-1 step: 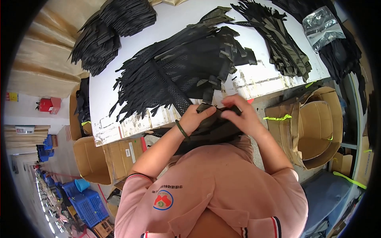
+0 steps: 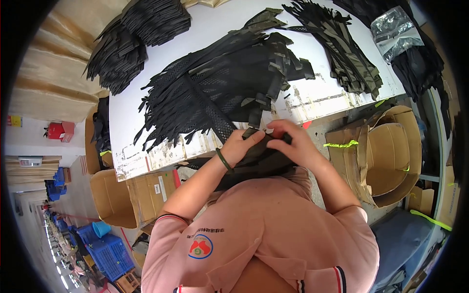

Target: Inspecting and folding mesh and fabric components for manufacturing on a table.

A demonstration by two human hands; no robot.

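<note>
At the table's near edge, my left hand is closed on a black fabric piece, its thumb pressed on top. My right hand meets it from the right, fingers bent and fingertips at the same piece's edge; dark material shows between its thumb and fingers. More black cloth hangs between the table and my body. Just beyond my hands, a wide pile of black mesh strips, with some olive-dark ends, spreads over the white table. The undersides of my fingers are hidden.
Stacked black pieces lie at the far left, and a bundle of dark strips at the far right. A clear plastic bag rests at the right corner. Cardboard boxes stand left and right below the table edge.
My right hand has shifted slightly left, its fingertips closer to my left thumb. My left hand and the piles look much the same.
</note>
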